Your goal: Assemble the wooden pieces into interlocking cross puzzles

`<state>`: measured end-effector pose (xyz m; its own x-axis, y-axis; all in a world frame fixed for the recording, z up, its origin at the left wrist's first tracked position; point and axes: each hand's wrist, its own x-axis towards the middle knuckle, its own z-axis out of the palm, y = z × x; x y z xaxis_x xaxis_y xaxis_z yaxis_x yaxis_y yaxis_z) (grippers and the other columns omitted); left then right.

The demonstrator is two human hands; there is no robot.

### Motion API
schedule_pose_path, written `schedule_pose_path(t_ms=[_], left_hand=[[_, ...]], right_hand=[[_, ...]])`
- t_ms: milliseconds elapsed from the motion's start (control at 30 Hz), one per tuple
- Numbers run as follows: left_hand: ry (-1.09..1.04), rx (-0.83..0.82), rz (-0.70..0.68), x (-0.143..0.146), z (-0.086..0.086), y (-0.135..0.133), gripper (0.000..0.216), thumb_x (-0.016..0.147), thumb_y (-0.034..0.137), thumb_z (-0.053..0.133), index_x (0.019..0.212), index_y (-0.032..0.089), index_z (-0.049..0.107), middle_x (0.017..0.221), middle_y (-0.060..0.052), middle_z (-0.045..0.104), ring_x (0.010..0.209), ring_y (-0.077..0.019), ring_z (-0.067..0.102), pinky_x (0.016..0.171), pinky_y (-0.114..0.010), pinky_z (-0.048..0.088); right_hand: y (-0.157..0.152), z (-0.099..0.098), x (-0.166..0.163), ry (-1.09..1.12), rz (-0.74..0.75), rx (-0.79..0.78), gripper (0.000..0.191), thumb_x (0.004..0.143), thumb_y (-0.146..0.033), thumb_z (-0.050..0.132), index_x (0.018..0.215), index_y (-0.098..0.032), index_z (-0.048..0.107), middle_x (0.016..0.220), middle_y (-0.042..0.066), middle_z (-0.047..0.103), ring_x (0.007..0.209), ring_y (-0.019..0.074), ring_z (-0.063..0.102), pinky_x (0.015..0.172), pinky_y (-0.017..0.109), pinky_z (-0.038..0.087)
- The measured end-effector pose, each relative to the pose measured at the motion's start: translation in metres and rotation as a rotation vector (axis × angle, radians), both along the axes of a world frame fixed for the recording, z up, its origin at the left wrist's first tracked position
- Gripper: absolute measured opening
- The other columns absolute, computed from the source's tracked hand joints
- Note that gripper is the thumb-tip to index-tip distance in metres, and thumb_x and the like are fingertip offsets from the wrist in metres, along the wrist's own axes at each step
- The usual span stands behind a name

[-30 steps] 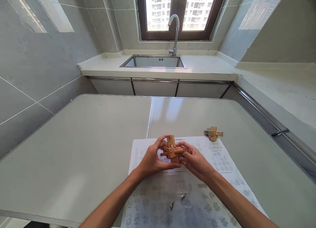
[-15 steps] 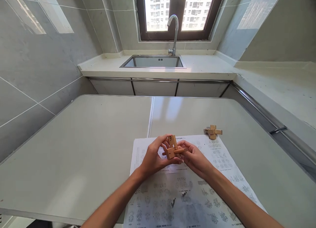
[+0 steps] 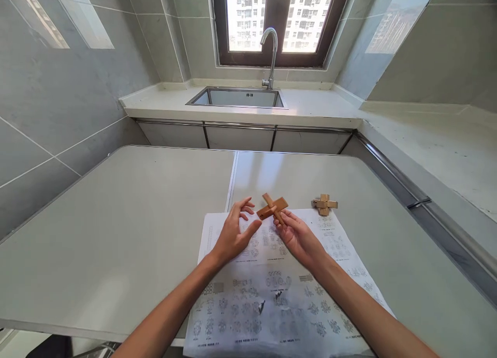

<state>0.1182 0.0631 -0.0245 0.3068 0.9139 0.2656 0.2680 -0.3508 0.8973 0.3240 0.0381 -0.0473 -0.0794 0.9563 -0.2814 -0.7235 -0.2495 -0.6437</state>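
Note:
My right hand (image 3: 297, 237) pinches a wooden cross-shaped puzzle piece assembly (image 3: 272, 207) at its lower end, holding it just above the far edge of a printed instruction sheet (image 3: 279, 291). Just left of the puzzle, my left hand (image 3: 235, 232) has its fingers spread and holds nothing. A second small wooden burr puzzle (image 3: 324, 204) lies on the table (image 3: 116, 234) beyond the sheet's right corner.
Ahead is a counter with a steel sink (image 3: 236, 97) and a tap (image 3: 269, 55) under a window. A grey tiled wall runs along the left, and a counter with a metal rail (image 3: 411, 203) runs along the right.
My left hand has let go of the wooden puzzle and opened. My right hand has carried the puzzle a little farther away; it now looks like a flat cross.

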Motion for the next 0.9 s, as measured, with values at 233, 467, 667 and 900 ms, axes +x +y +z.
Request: schedule_pose_path(t_ms=[233,467,667,900], left_hand=[[0.036,-0.067,0.037,-0.001,-0.004,0.004,0.040,0.104,0.049,0.055,0.129,0.019,0.059,0.128,-0.012,0.063,0.112,-0.0214,0.064,0.097,-0.038,0.052],[0.088,-0.052,0.027,0.000,0.000,0.003,0.035,0.102,0.049,0.056,0.117,0.020,0.066,0.119,-0.010,0.066,0.100,-0.0203,0.066,0.088,-0.035,0.056],[0.133,-0.051,-0.001,0.001,0.003,0.003,0.029,0.102,0.044,0.057,0.103,0.018,0.070,0.100,-0.006,0.073,0.088,-0.0181,0.066,0.081,-0.030,0.052],[0.233,-0.115,-0.113,0.001,0.006,0.000,0.036,0.102,0.047,0.053,0.092,0.018,0.072,0.075,-0.001,0.070,0.063,-0.0134,0.054,0.061,-0.026,0.042]], right_hand=[[0.009,-0.013,0.013,-0.137,-0.392,0.018,0.038,0.074,-0.029,0.095,0.094,-0.024,0.063,0.101,0.002,0.073,0.089,0.0152,0.073,0.084,0.028,0.067],[0.000,-0.002,0.003,-0.409,-0.489,0.164,0.035,0.089,-0.041,0.078,0.108,-0.029,0.051,0.105,-0.001,0.066,0.084,0.0155,0.073,0.075,0.032,0.062],[-0.011,0.001,-0.013,-0.646,-0.127,0.240,0.024,0.093,-0.043,0.071,0.098,-0.024,0.056,0.081,-0.002,0.063,0.062,0.0125,0.057,0.055,0.025,0.045],[-0.020,0.002,-0.018,-0.953,0.068,0.395,0.011,0.097,-0.034,0.063,0.097,-0.023,0.063,0.077,0.001,0.067,0.061,0.0156,0.058,0.059,0.029,0.044]])
